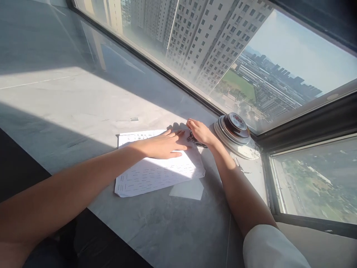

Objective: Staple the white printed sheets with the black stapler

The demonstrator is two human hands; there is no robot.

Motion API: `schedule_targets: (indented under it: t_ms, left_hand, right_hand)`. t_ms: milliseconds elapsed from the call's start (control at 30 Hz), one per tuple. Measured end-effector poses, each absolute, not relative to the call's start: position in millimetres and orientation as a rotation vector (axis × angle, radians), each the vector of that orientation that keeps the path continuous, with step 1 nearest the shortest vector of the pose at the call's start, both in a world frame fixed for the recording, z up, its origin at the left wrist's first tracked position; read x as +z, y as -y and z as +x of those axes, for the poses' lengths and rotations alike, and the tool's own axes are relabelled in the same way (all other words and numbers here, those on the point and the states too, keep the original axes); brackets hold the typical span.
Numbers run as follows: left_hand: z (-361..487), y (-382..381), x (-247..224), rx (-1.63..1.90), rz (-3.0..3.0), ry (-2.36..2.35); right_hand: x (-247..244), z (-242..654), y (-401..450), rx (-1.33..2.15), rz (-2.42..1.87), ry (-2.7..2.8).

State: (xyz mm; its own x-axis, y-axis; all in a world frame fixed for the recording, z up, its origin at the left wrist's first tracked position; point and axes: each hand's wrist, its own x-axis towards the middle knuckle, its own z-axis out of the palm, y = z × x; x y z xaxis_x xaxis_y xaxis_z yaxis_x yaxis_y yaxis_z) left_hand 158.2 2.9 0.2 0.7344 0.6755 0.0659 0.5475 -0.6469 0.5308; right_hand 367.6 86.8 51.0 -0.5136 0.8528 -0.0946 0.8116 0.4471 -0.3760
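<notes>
White printed paper (164, 171) lies on the grey stone-look surface, with lines of dark marks and a slightly curled lower edge. My left hand (167, 145) rests flat across its upper part, fingers spread. At the paper's top right corner is my right hand (199, 131), its fingers curled together. What those fingers grip, if anything, is hidden. Just beneath that hand sits a dark, looped, wiry item (196, 140), too unclear to name.
A stack of round pale discs (232, 143) topped by a dark-rimmed dial (237, 121) stands by the window corner. Near it lies a thin metallic item (242, 166). A small strip (134, 119) lies beyond the paper. Window frames (156, 70) bound the ledge.
</notes>
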Motion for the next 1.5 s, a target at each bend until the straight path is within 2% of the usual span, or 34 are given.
schedule_targets:
  t_ms: [167,633,800,1200,1500]
  left_hand:
    - [160,0,7,0.414,2.479,-0.886]
    - [158,-6,-4,0.436,2.488,-0.860]
    - [161,-5,-3,0.385,2.487,-0.908]
    - [160,-4,1,0.283,2.517,-0.961]
    - [156,-2,10,0.225,2.596,-0.987]
  right_hand:
    - [47,359,-80,0.292,-1.540,2.673]
    - [38,348,-65,-0.123,-1.580,2.719]
    - [34,347,-64,-0.170,-1.586,2.712]
    - [29,342,-60,-0.108,-1.533,2.714]
    - [47,360,-90,0.506,-1.582,2.486]
